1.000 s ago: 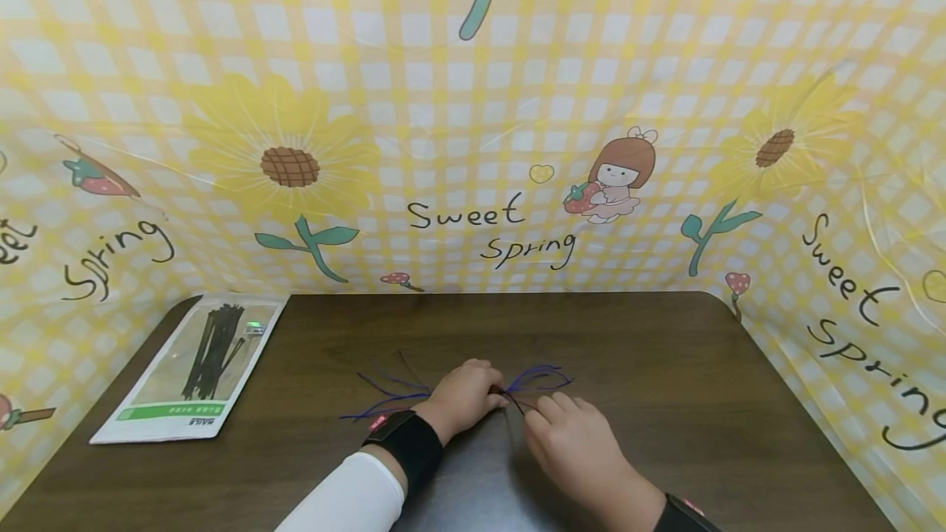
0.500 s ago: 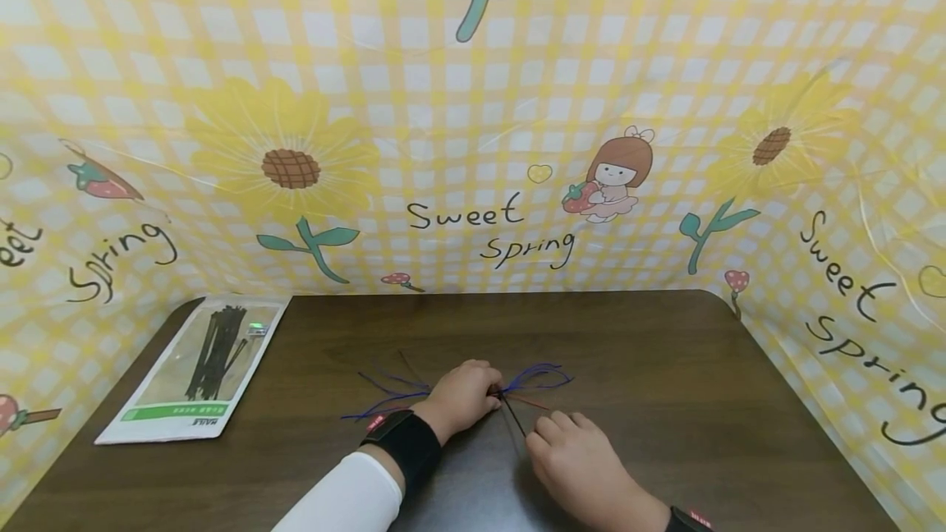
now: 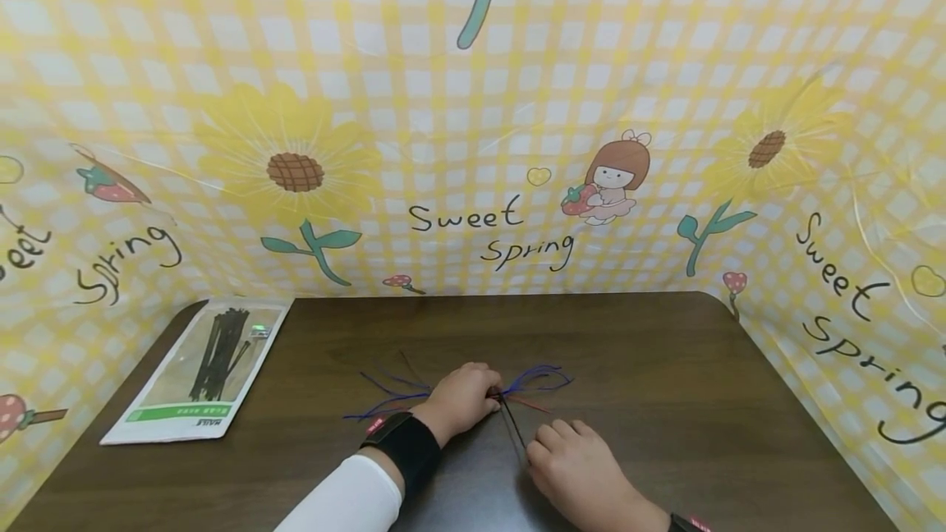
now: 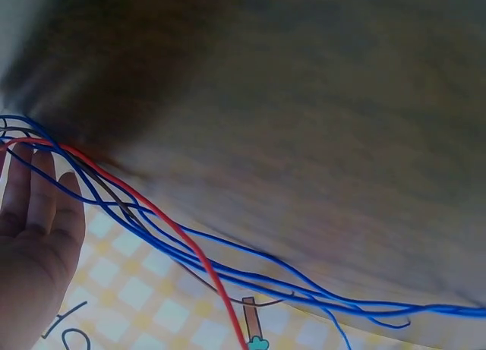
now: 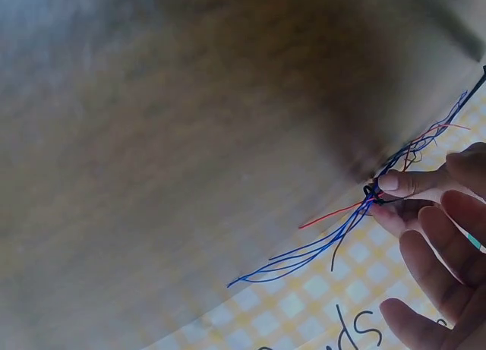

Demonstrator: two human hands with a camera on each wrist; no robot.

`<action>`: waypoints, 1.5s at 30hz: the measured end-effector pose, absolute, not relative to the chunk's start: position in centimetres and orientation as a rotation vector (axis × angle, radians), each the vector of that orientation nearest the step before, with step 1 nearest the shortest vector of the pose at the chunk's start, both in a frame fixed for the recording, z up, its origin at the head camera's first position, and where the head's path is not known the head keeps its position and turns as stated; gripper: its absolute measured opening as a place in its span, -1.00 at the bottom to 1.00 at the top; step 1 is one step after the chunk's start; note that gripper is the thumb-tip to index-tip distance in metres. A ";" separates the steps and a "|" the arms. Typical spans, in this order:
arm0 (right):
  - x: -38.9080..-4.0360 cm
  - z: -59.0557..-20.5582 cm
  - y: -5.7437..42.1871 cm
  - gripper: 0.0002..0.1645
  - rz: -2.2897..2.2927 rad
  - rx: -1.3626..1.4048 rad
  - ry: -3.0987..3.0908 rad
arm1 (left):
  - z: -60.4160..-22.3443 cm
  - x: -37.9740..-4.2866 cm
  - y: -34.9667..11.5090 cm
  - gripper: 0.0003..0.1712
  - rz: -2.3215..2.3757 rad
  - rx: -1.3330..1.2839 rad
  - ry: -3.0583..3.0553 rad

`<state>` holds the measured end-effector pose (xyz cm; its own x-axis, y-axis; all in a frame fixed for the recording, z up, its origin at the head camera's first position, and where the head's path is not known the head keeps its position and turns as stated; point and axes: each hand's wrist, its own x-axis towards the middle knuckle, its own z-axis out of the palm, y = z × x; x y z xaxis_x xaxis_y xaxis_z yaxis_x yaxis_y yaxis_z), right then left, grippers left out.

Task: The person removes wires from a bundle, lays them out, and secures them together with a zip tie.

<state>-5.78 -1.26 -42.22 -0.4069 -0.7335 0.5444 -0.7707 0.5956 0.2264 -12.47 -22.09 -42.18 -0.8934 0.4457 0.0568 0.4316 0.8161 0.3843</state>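
A bundle of thin blue, red and dark wires (image 4: 178, 251) lies across the middle of the table. My left hand (image 3: 461, 396) grips it near its middle; in the right wrist view, thumb and fingers pinch it beside a black cable tie (image 5: 370, 192) looped round the wires. Blue wire ends (image 3: 543, 376) fan out to the right of that hand, and others to its left. The tie's straight black tail (image 3: 513, 421) runs toward me to the fingertips of my right hand (image 3: 584, 466), which pinches its end. The exact pinch is hidden behind the fingers.
A white and clear packet of black cable ties (image 3: 195, 372) lies at the table's left side. The dark wooden table (image 3: 665, 351) is bordered at the back and sides by a yellow checked cloth (image 3: 443, 105).
My right hand has drawn back toward me, away from the bundle, so more of the black tail shows. The red wire end has come into sight. My left hand has stayed in place.
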 end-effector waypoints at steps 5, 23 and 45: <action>-5.6 -42.4 -0.9 -0.54 0.109 1.175 -2.279 | -42.2 -12.2 -22.5 -0.91 0.630 0.683 2.955; -5.9 -42.0 -1.5 -0.38 0.222 1.172 -2.491 | -42.1 -11.9 -24.8 -0.35 0.570 0.530 2.996; -5.8 -42.1 -2.6 -0.42 0.286 1.264 -2.444 | -42.4 -11.7 -24.8 -0.90 0.363 0.544 3.065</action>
